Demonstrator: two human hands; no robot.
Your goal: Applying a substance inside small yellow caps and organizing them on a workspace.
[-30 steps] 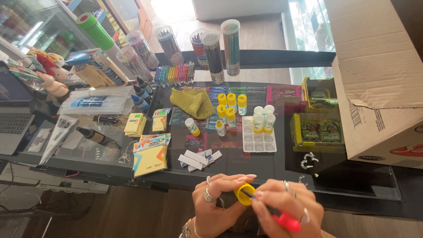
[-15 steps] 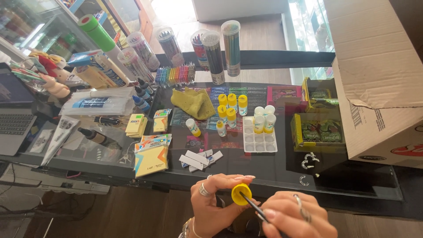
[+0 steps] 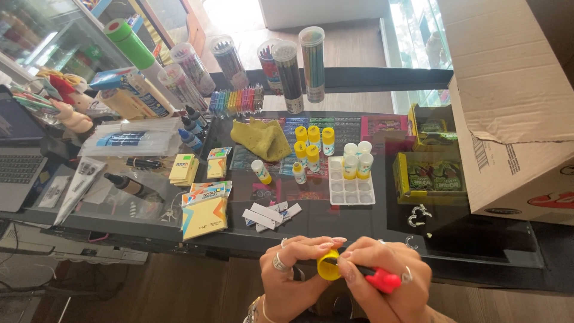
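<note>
Down at the near edge, the left hand (image 3: 293,272) pinches a small round yellow cap (image 3: 328,265) between its fingertips, while the right hand (image 3: 388,281) grips a red-handled tool (image 3: 382,280) whose dark tip touches it. Farther off, a white moulded plastic tray (image 3: 351,190) holds white-capped bottles (image 3: 357,160) on the glossy black table (image 3: 466,239).

Yellow cap (image 3: 328,265), red-handled tool (image 3: 382,280), olive-yellow cloth (image 3: 263,138), rainbow-coloured markers (image 3: 238,100).
</note>
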